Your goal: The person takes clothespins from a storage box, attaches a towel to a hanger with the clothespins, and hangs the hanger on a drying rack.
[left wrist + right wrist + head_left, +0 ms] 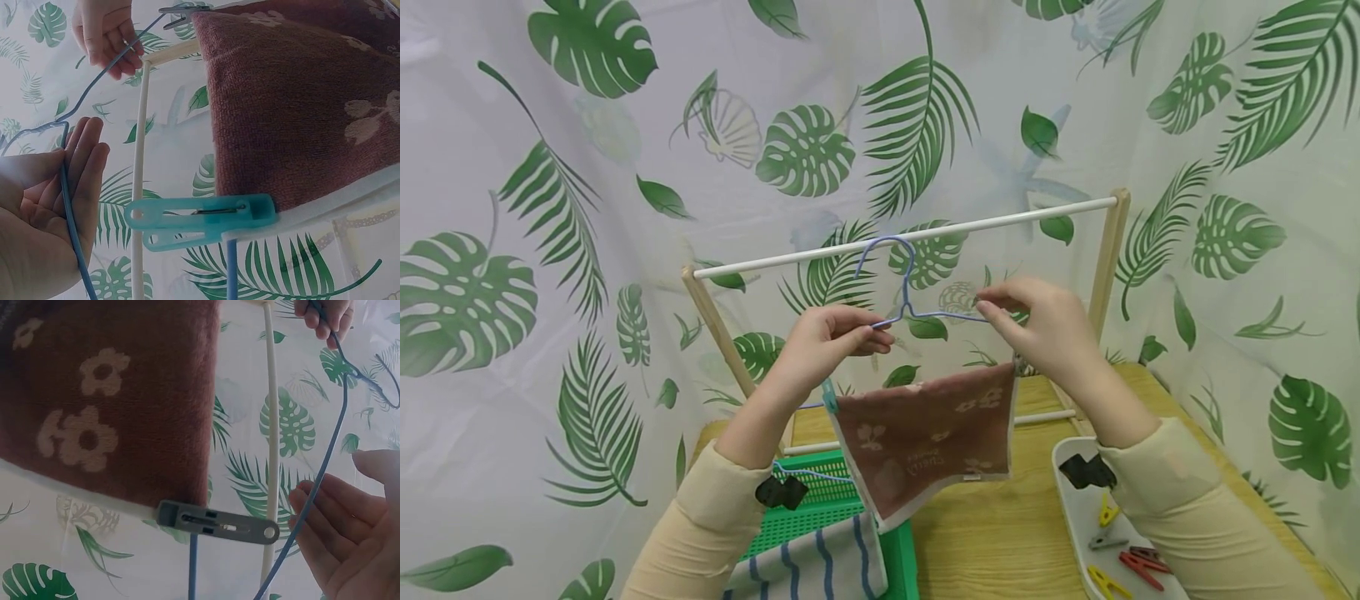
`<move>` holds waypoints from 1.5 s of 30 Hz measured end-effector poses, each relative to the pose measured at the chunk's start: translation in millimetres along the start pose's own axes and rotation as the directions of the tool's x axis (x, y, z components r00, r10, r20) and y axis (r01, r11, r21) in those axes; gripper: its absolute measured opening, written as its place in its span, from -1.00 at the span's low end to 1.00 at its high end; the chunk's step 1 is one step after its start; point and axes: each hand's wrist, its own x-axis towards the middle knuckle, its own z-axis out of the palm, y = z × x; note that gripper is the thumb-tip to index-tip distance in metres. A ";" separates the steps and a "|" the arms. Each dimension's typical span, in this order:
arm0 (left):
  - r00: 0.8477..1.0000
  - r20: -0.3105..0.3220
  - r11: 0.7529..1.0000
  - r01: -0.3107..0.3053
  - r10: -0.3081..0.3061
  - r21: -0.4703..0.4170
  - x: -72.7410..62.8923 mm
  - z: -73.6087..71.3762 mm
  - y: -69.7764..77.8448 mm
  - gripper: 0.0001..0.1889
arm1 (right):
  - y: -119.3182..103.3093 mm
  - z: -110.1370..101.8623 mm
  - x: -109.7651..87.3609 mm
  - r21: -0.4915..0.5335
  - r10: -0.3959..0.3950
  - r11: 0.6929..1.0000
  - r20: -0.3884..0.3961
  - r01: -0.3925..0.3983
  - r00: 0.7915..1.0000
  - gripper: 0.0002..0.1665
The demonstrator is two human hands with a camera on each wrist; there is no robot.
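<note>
A blue wire clothes hanger [907,279] is raised in front of the rack, its hook overlapping the white rail in the head view. My left hand [827,342] pinches its left shoulder between thumb and fingers. At the right shoulder, the wire runs across the fingers of my right hand [347,528], whose thumb stands apart. From the hanger hangs a brown-red towel [928,442] with pale flowers and a white edge. A teal clothespin [200,219] fastens one corner, and a grey clothespin [215,522] the other.
A drying rack with a white rail [1000,222] and wooden legs stands behind on the wooden table [985,533]. Front left, a green basket [904,562] contains a striped towel [820,558] and another blue hanger [816,473]. A white tray [1071,521] with several clothespins is at right.
</note>
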 end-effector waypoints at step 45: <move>0.998 -0.036 0.997 -0.055 0.057 0.058 4.1 -29.8 -18.7 -0.79 | 21.6 -6.2 -9.0 0.266 0.038 0.964 -0.029 -0.029 0.999 -0.85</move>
